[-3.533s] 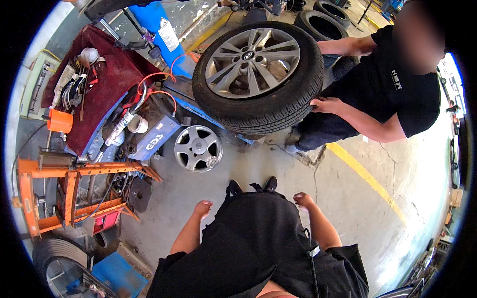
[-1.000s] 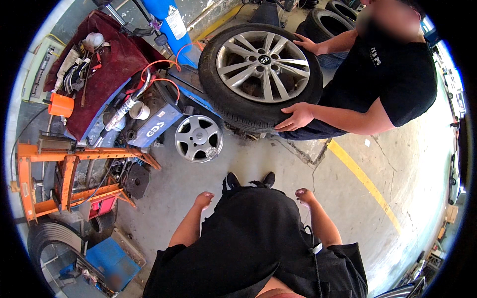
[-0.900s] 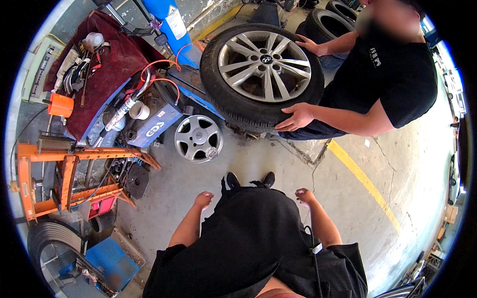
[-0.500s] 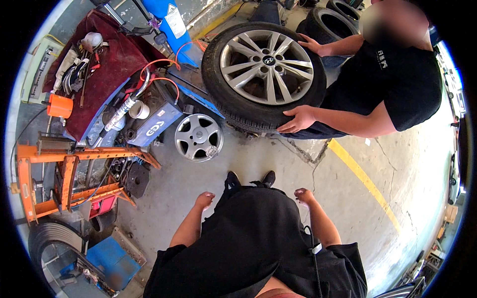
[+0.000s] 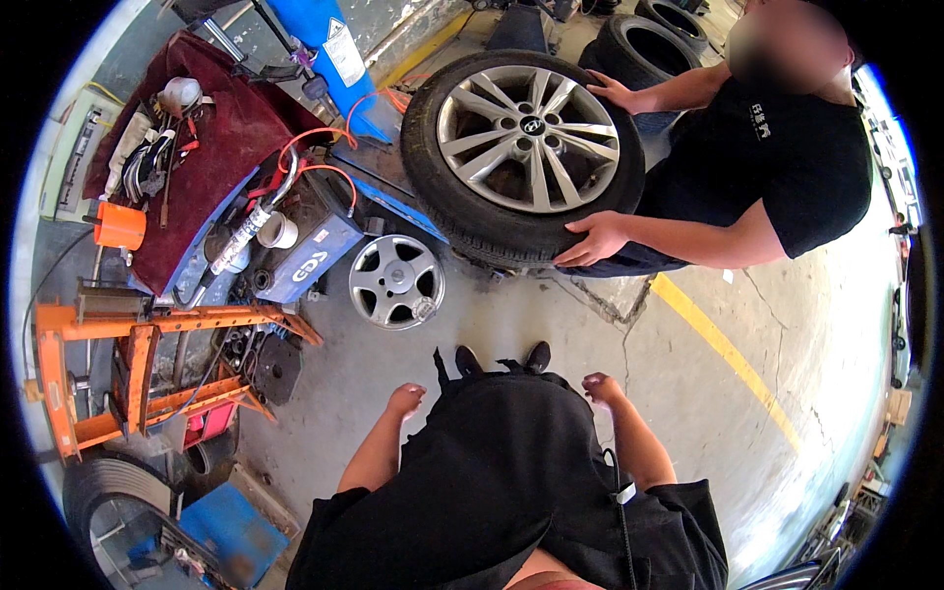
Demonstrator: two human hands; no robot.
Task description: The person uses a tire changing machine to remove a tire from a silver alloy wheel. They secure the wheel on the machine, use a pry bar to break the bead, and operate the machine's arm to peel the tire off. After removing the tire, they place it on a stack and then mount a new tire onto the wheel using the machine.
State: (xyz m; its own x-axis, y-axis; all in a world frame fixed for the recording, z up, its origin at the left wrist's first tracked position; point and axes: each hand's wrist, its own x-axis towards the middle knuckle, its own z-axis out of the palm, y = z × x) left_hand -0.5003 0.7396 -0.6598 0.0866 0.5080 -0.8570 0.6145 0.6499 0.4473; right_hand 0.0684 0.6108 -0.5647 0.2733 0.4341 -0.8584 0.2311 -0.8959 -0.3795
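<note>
My left hand (image 5: 405, 399) hangs beside the black apron, its fingers loosely bent and apart, with nothing in them. On the other side my right hand (image 5: 602, 388) hangs in the same way, half open and holding nothing. Neither hand touches anything I can see. Ahead, a co-worker in black (image 5: 777, 162) has both hands on a large tyre (image 5: 425, 167) fitted on a silver multi-spoke alloy wheel (image 5: 536, 182), one hand at its far right edge, one at its near right. A bare silver wheel rim (image 5: 395, 283) lies on the floor nearer to me.
A blue machine (image 5: 313, 261) with orange air hoses stands at left. Behind it a dark red cloth (image 5: 221, 118) bears gloves and tools. An orange metal frame (image 5: 138, 364) fills the left side. More tyres (image 5: 649, 54) lie at the back. A yellow line (image 5: 723, 359) crosses the floor.
The view has shifted slightly, so the wheel rim and blue machine sit a little lower. My hands stay at my sides; the co-worker's hands remain on the tyre.
</note>
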